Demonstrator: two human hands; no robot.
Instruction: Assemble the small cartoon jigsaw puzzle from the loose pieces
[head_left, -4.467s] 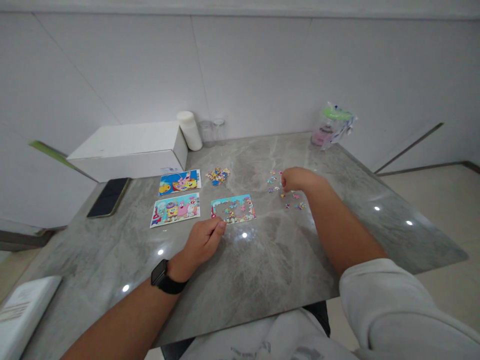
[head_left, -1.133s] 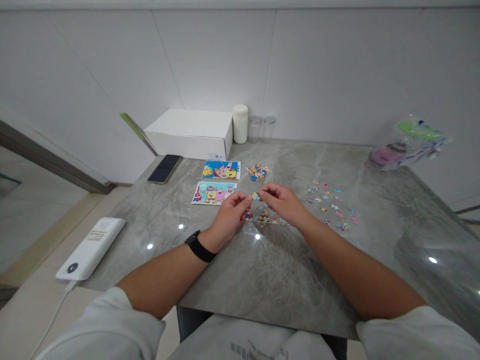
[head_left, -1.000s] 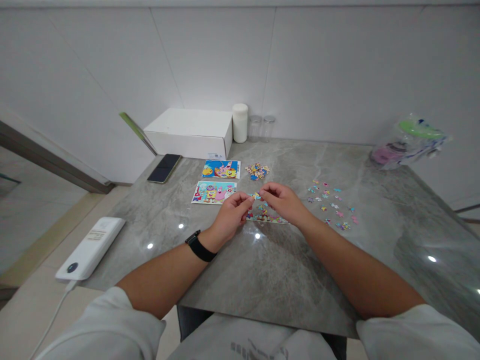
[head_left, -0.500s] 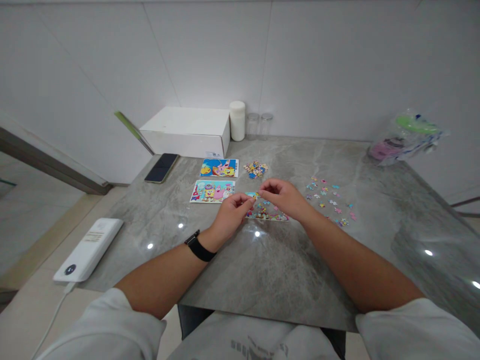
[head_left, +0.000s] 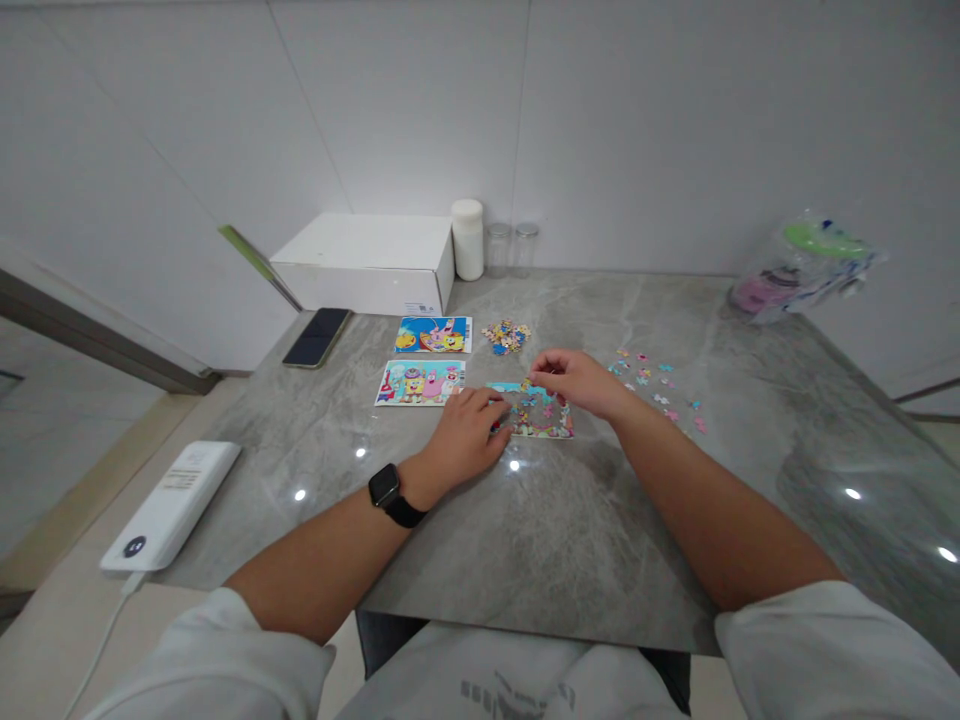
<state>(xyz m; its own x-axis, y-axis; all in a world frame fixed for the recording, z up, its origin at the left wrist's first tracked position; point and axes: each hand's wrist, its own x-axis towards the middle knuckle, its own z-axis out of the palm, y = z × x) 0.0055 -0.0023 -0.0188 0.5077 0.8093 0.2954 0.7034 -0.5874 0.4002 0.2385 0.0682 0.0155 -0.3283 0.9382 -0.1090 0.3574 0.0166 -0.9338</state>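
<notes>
A partly assembled jigsaw puzzle (head_left: 544, 433) lies on the grey table in front of me, its coloured border showing and gaps in its middle. My left hand (head_left: 469, 435) rests palm down with fingers apart over the puzzle's left side, covering that part. Above the puzzle's upper middle, my right hand (head_left: 576, 382) pinches a small yellowish puzzle piece (head_left: 527, 384) between thumb and fingers. Just beyond my left hand is a picture card (head_left: 420, 384) with cartoon figures, and behind it a second, blue card (head_left: 433, 335).
Loose puzzle pieces (head_left: 661, 400) are scattered to the right; a heap of pieces (head_left: 506, 337) sits behind the puzzle. Farther back stand a white box (head_left: 367, 265), a white bottle (head_left: 468, 240) and two glass jars (head_left: 512, 250). A phone (head_left: 318, 337), power bank (head_left: 172, 508) and plastic bag (head_left: 802, 270) lie around.
My left hand has gone from a pinch to lying flat with fingers spread at the puzzle's left side. The right hand has shifted slightly, still pinching, away from the left hand.
</notes>
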